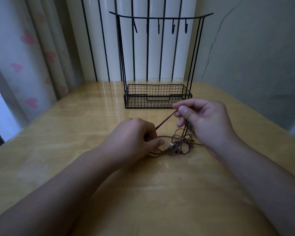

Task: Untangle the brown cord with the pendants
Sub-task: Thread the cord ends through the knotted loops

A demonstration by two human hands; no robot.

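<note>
The brown cord [179,147] lies in a tangled heap on the wooden table [75,126], between the two hands and in front of the black wire rack [157,97].

The right hand [204,120] is raised above the heap. Its thumb and forefinger are closed in a pinch on one strand of the cord; the remaining fingers are curled loosely below. Further strands hang from this hand down into the tangle.

The left hand [134,135] rests low at the table, fingers curled tightly, gripping the cord at the left edge of the heap. One taut strand runs diagonally from this hand up to the right hand's pinch.

A small pale piece [171,144] sits in the tangle; its nature cannot be determined.
</note>
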